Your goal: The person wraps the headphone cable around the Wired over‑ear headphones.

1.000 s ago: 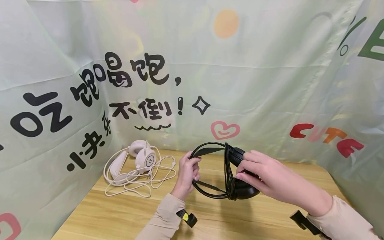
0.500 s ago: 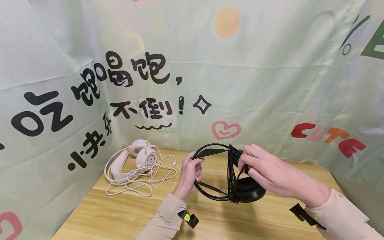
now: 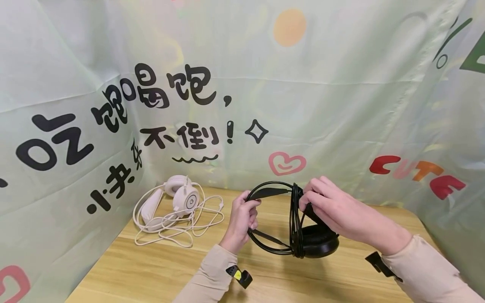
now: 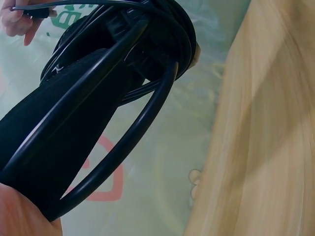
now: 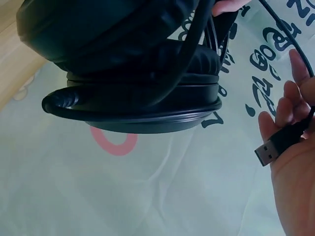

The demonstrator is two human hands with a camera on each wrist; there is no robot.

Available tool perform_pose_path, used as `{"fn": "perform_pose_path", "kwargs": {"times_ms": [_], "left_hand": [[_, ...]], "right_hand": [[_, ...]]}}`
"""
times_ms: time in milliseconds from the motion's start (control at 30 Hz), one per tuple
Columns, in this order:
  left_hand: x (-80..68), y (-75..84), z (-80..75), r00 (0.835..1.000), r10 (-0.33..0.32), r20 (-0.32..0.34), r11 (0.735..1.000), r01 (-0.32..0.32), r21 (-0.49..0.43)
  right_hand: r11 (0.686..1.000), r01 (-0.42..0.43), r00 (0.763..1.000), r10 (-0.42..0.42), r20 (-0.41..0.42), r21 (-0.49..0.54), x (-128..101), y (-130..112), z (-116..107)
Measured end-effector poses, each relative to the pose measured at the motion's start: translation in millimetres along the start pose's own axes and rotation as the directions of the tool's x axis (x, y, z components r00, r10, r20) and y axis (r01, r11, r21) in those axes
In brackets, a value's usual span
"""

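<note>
Headphones [image 3: 320, 243], black, hung above table [image 3: 159, 269], toward its back edge, cable [image 3: 295, 219] wound round them. Your left hand [image 3: 240, 216] gripped headband [image 3: 270, 193], fingers curled. Your right hand [image 3: 339, 212] pinched cable end, fingers partly bent, beside USB plug [image 5: 281, 142]. White headset [image 3: 185, 202] lay near table's back left corner, cord [image 3: 221, 203] looped loosely over it.
</note>
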State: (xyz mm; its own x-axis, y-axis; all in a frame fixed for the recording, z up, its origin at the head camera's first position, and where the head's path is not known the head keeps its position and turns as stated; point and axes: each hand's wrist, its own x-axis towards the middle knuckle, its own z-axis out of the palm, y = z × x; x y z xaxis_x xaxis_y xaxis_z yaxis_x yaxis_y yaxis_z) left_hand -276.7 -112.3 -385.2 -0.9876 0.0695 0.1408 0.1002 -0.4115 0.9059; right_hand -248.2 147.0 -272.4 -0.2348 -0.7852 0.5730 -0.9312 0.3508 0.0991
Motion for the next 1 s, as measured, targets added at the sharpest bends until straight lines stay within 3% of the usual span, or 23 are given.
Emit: {"fn": "perform_pose_path", "kwargs": {"times_ms": [267,467,700,1000], "left_hand": [[-0.1,-0.4,0.3,1.000,-0.003,0.002,1.000,0.003,-0.003],[0.3,-1.4,0.7,1.000,-0.001,0.006,1.000,0.001,0.018],[0.2,-2.2,1.3,1.000,-0.004,0.009,1.000,0.004,0.030],[0.1,-3.3,2.1,1.000,-0.004,0.014,0.999,0.003,0.046]], "right_hand": [[0.995,-0.016,0.999,0.012,-0.032,-0.102,-1,3,4],[0.971,-0.033,0.999,0.025,-0.036,-0.238,-2,4,3],[0.951,-0.038,0.999,0.026,-0.045,-0.308,-2,4,3],[0.964,0.005,0.999,-0.014,-0.032,-0.267,-4,16,4]]}}
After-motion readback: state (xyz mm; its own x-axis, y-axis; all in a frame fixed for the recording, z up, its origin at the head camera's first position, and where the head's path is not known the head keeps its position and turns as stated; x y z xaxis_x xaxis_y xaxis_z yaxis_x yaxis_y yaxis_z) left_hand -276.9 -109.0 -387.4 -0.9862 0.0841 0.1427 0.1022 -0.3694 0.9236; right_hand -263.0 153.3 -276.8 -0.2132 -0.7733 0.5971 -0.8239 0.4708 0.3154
